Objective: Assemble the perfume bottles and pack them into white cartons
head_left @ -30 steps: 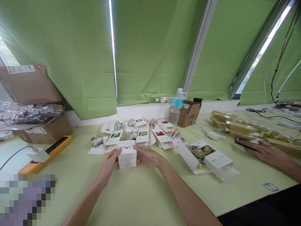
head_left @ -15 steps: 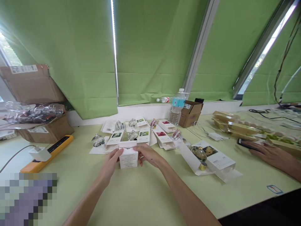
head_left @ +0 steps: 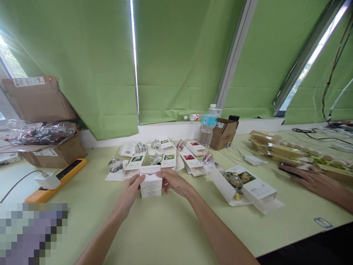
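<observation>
A small white printed carton [head_left: 151, 187] stands upright on the table between my hands, its top flap raised. My left hand [head_left: 134, 186] grips its left side, thumb near the top edge. From the right, my right hand [head_left: 172, 181] holds the upper right corner, fingers curled behind and beside it. Just beyond it lie white flower-picture boxes [head_left: 168, 160] and small ribbed glass bottles [head_left: 156, 159], one of them behind the raised flap. Another glass bottle [head_left: 114, 165] rests to the left on white card. Whatever is inside the carton is hidden.
At right, a larger white box [head_left: 259, 187] lies beside a bottle with a gold cap [head_left: 238, 195]. Another person's hand [head_left: 311, 180] rests on a dark phone-like object. A water bottle [head_left: 207, 127] and brown carton [head_left: 223, 133] stand behind. An orange power strip [head_left: 67, 175] lies left.
My hands and the carton hold nearly still. At the right, the other person's hand has flattened slightly over the dark object.
</observation>
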`<action>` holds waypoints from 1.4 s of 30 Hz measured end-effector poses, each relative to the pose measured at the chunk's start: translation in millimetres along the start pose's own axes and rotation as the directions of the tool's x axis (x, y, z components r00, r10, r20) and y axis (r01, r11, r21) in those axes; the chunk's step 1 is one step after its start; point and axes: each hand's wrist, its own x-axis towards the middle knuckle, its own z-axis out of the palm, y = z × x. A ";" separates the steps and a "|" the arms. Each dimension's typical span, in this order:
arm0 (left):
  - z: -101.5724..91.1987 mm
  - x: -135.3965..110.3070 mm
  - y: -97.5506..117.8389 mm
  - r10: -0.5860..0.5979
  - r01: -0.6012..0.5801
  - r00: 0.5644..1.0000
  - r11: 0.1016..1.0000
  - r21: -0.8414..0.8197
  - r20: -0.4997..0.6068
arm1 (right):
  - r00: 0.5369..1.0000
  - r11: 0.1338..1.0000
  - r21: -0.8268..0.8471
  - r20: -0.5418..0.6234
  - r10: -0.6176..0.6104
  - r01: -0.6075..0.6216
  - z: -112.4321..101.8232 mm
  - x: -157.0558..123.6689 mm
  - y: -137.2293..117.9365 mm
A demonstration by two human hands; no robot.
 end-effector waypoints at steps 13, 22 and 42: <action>-0.9 1.9 -1.9 0.115 -0.109 0.990 0.992 0.065 -0.083 | 0.998 0.999 -0.026 -0.057 -0.039 0.037 2.1 -1.1 -4.4; 3.7 -6.0 7.8 0.217 -0.211 0.972 0.974 0.082 -0.086 | 0.990 0.991 0.014 -0.066 -0.129 0.130 5.8 -7.4 -12.5; -5.4 -0.9 -1.5 0.360 -0.347 0.931 0.926 0.151 -0.066 | 0.949 0.954 0.034 -0.117 -0.291 0.297 6.6 -12.3 -21.7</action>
